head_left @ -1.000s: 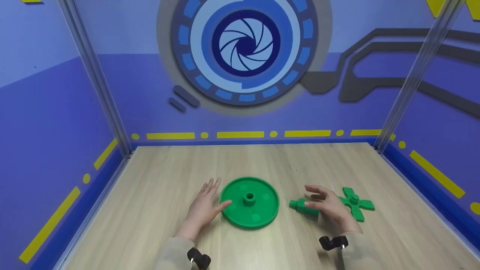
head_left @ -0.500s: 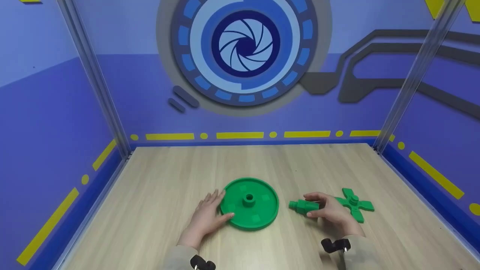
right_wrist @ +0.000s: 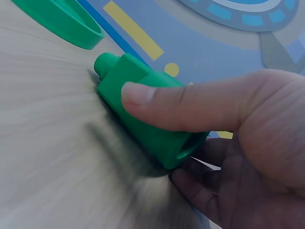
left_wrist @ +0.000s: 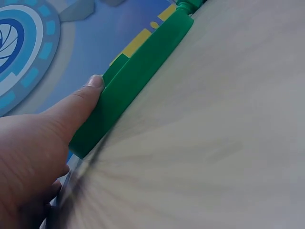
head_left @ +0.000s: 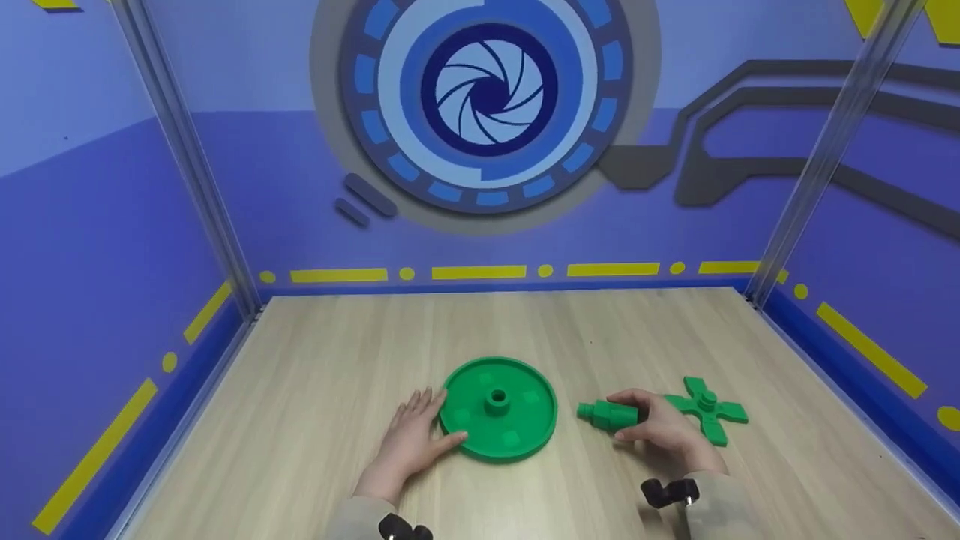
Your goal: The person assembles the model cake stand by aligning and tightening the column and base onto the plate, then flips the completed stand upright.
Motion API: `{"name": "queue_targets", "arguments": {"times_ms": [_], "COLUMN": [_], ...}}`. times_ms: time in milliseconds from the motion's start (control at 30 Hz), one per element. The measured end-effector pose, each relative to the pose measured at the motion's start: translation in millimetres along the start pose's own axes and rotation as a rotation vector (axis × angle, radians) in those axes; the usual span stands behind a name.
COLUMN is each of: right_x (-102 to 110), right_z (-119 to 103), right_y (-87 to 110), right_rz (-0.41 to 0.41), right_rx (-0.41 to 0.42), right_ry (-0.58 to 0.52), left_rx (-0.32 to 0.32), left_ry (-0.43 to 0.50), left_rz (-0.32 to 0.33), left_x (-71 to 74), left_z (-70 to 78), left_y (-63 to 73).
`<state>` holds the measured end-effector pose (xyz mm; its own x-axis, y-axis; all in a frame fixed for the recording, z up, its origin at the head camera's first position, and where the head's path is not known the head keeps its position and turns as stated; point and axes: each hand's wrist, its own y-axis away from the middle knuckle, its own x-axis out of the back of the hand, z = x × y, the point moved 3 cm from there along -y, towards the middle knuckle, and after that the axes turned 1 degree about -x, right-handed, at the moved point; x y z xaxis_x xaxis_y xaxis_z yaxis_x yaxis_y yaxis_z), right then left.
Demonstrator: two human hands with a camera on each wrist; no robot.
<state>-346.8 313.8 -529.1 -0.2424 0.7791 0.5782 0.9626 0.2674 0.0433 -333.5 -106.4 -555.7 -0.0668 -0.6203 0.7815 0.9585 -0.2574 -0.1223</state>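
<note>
A green round base (head_left: 514, 446) with a raised rim and a hollow hub lies flat on the table. My left hand (head_left: 412, 441) rests at its left edge, fingers along the outside and thumb (left_wrist: 90, 98) over the rim. Right of the base, a green hollow post (head_left: 609, 414) with a narrower neck lies on its side, neck toward the base. My right hand (head_left: 660, 427) pinches the post between thumb and fingers at its right end. In the right wrist view, the thumb (right_wrist: 167, 107) lies along the post and its open end shows near the other fingers.
Behind the right hand lies a flat green four-armed cross (head_left: 706, 409) with a raised knob. The light wooden table (head_left: 337, 337) is bounded by blue printed panels (head_left: 480, 247) at the back and both sides, with metal posts at the back corners.
My left hand has come in against the base, its thumb now on the rim lower down. My right hand has closed its thumb and fingers on the post, which stays in about the same place.
</note>
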Motion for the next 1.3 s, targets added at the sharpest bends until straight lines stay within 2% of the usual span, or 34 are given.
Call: {"name": "queue_targets", "arguments": {"times_ms": [267, 500, 600, 767, 933, 1067, 1300], "right_x": [0, 0, 0, -1, -3, -6, -14], "right_z": [0, 1, 0, -9, -20, -30, -43], "right_y": [0.8, 0.9, 1.2, 1.6, 1.6, 1.0, -1.0], "right_rz": [0.026, 0.069, 0.080, 0.072, 0.082, 0.123, 0.206], "right_rx": [-0.048, -0.012, -0.022, -0.045, 0.017, 0.042, 0.027], "right_ry": [-0.022, -0.060, -0.088, -0.147, -0.176, -0.186, -0.178], "left_rx": [0.008, 0.012, 0.014, 0.017, 0.017, 0.017, 0.034], "left_ry": [0.014, 0.026, 0.026, 0.025, 0.027, 0.032, 0.032], "left_rz": [0.009, 0.008, 0.012, 0.012, 0.015, 0.019, 0.011], "left_x": [-0.6, -1.5, -0.9, -0.4, -0.6, -1.4, -3.0], "left_z": [-0.4, -1.7, -1.7, -1.6, -1.8, -2.1, -2.7], "left_y": [-1.0, -0.4, -0.4, -0.1, -0.1, -0.5, -0.9]}}
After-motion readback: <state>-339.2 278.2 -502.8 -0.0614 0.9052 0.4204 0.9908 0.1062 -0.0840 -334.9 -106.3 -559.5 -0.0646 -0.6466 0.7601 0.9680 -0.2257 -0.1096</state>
